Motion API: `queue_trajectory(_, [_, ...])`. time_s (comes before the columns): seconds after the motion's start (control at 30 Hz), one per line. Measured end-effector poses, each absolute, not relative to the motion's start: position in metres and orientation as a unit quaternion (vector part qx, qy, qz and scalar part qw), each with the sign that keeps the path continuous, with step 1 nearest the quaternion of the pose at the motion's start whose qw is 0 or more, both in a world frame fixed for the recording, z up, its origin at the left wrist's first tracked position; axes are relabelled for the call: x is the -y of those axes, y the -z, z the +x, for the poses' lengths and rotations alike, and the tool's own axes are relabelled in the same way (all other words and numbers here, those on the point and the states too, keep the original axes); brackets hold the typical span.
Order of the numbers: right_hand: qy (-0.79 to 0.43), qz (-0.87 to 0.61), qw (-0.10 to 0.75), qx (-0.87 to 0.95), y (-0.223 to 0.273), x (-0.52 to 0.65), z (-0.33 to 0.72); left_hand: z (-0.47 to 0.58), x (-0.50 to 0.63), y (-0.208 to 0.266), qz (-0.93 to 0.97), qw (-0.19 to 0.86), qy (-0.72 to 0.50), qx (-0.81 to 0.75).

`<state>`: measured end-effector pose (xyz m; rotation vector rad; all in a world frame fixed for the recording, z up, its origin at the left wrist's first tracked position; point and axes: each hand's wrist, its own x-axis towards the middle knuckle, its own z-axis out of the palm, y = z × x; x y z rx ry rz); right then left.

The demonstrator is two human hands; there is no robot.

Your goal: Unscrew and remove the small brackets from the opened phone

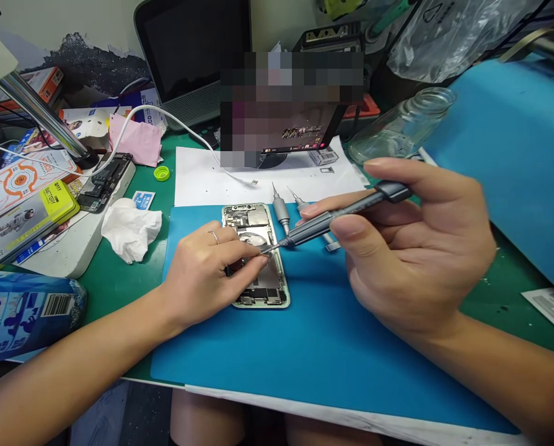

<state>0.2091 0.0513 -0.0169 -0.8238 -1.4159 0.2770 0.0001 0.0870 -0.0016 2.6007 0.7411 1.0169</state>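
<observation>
An opened phone lies on a blue mat, its inner parts showing. Over the phone's middle is my left hand, with thumb and forefinger pinched at the tip of a screwdriver; whether a tiny part sits between them I cannot make out. My right hand grips the dark grey screwdriver, which slants down to the left with its tip at my left fingertips. Two more screwdrivers lie beyond the phone: a grey screwdriver and another screwdriver, partly hidden behind my right hand.
A tablet stands on white paper at the back. A glass jar lies tilted at back right. Left are a crumpled tissue, another opened phone, a yellow battery box and a blue package. A white cable arches behind.
</observation>
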Motion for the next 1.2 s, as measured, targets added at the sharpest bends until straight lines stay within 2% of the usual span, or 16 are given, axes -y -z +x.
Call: queue_trajectory(1.2, [-0.135, -0.404, 0.640, 0.640, 0.0161, -0.0482, 0.2124, -0.0016, -0.0876, 0.0019, 0.895, 0.120, -0.350, -0.250])
